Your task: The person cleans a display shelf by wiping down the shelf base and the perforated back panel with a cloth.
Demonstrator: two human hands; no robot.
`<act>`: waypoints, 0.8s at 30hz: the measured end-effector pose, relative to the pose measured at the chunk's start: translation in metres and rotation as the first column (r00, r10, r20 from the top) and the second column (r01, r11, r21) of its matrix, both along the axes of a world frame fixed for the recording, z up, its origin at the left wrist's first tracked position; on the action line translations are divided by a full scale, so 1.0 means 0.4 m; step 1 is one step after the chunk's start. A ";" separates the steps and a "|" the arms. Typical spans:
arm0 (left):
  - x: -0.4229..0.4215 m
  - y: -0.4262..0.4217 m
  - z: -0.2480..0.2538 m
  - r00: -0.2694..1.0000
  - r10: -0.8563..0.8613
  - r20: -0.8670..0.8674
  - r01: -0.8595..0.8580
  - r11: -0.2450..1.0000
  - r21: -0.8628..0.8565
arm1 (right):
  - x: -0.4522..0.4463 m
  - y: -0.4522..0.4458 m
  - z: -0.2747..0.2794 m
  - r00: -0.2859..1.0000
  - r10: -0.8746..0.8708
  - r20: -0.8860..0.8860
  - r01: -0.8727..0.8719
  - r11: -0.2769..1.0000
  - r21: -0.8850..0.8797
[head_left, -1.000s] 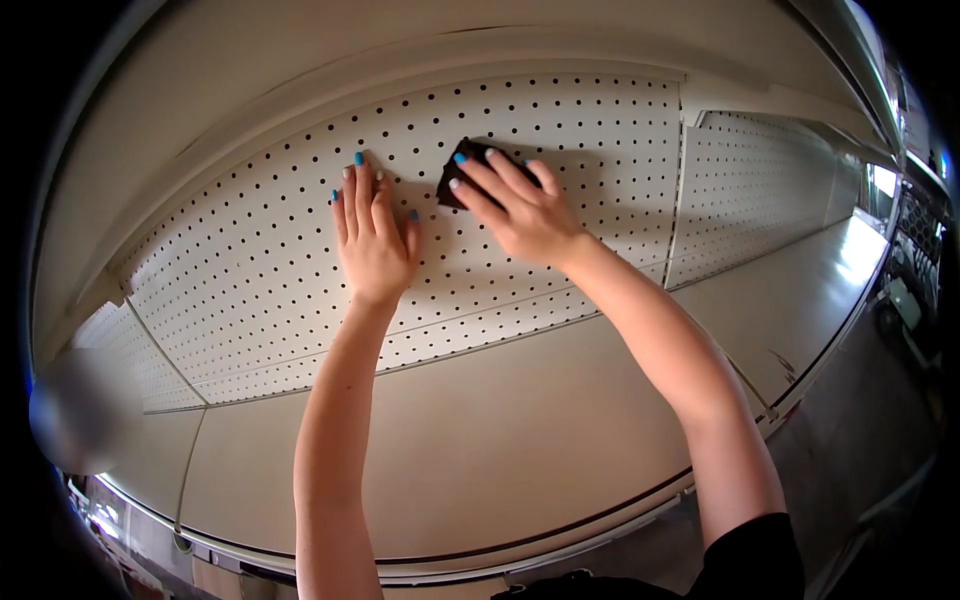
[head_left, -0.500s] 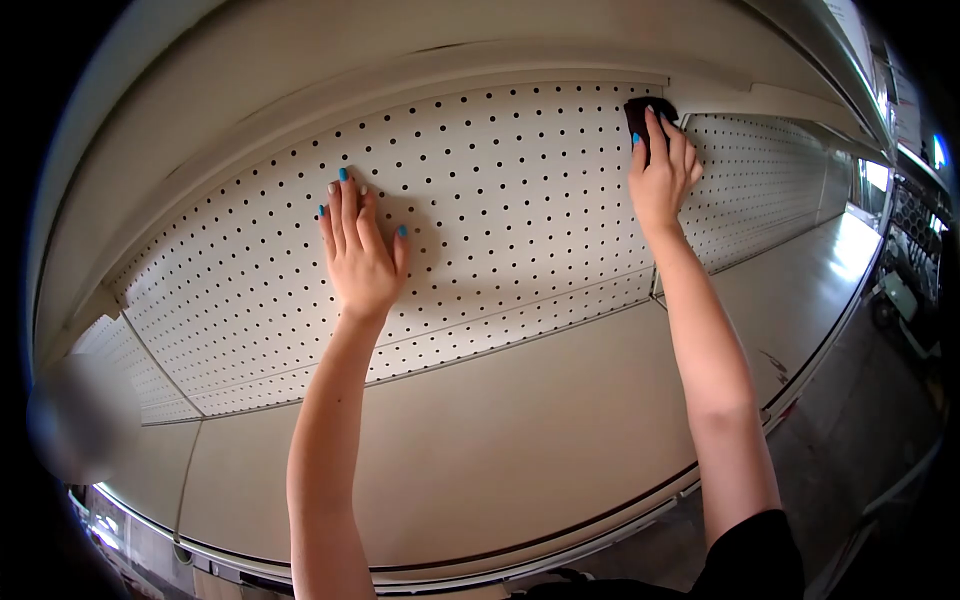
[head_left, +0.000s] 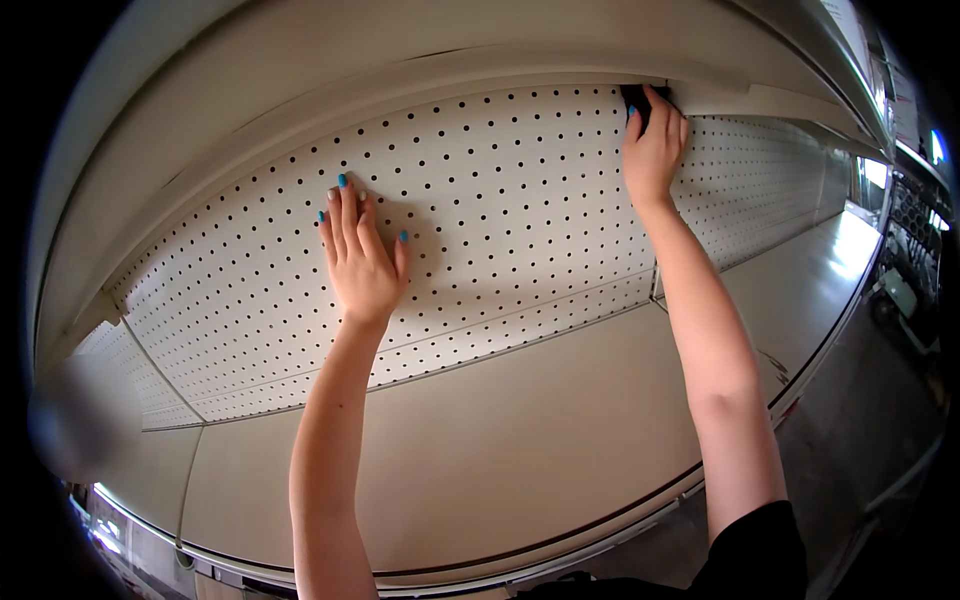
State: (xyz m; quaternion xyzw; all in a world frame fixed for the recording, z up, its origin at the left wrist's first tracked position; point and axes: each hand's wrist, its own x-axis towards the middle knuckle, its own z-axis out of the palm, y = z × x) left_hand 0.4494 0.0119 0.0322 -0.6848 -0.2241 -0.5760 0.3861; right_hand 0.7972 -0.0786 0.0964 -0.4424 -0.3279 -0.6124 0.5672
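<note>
A cream pegboard back panel (head_left: 520,200) with rows of small dark holes fills the middle of the head view. My left hand (head_left: 362,255) lies against it left of centre, fingers stretched upward and nothing held. At the panel's upper right corner, my right hand (head_left: 655,155) presses a black cloth (head_left: 634,98) to the surface, just under the shelf above. Most of the cloth is hidden behind the fingers.
Overhead runs the underside of an upper shelf (head_left: 350,70). Below the panel extends a beige lower shelf (head_left: 520,440) with a dark front edge. Another pegboard section (head_left: 760,170) continues to the right. Beyond it, dark equipment (head_left: 900,300) stands by the floor.
My right hand has moved slightly up and left with the black cloth, closer to the upper shelf. My left hand has stayed nearly in place.
</note>
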 end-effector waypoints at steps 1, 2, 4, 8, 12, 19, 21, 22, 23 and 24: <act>-0.001 -0.003 -0.001 1.000 0.001 -0.004 -0.001 1.000 -0.002 | -0.001 0.005 -0.003 0.999 0.019 -0.028 -0.019 1.000 0.018; -0.001 -0.002 -0.001 1.000 0.010 -0.003 -0.010 1.000 0.002 | -0.002 0.011 -0.004 0.998 0.040 -0.055 -0.038 0.999 0.038; 0.000 0.000 0.000 1.000 0.029 -0.001 -0.029 1.000 0.009 | -0.014 0.021 -0.001 0.993 0.069 -0.095 -0.062 0.996 0.070; 0.011 0.001 -0.001 0.999 0.028 0.019 -0.028 0.999 0.015 | -0.096 0.043 -0.007 0.993 0.106 -0.057 -0.101 0.991 0.087; 0.006 0.003 0.001 0.999 0.031 0.017 -0.031 0.999 0.015 | -0.246 0.100 -0.007 0.975 0.208 0.074 -0.213 0.974 0.072; 0.002 0.002 -0.002 1.000 0.022 -0.006 -0.022 1.000 0.016 | -0.356 0.112 -0.008 0.936 0.239 0.257 -0.239 0.971 -0.032; 0.000 0.003 0.000 1.000 0.016 -0.010 -0.016 1.000 0.020 | -0.334 0.095 -0.003 0.934 0.212 0.286 -0.205 0.977 -0.055; -0.001 0.006 -0.001 1.000 0.014 -0.011 -0.014 1.000 0.024 | -0.309 0.079 -0.002 0.938 0.179 0.296 -0.168 0.984 -0.060; -0.001 0.007 -0.002 1.000 0.014 -0.012 -0.013 1.000 0.027 | -0.281 0.064 -0.003 0.941 0.146 0.307 -0.132 0.989 -0.065; -0.001 0.005 -0.002 1.000 0.013 -0.013 -0.013 1.000 0.023 | -0.236 0.073 -0.009 0.934 0.183 0.307 -0.168 0.983 -0.073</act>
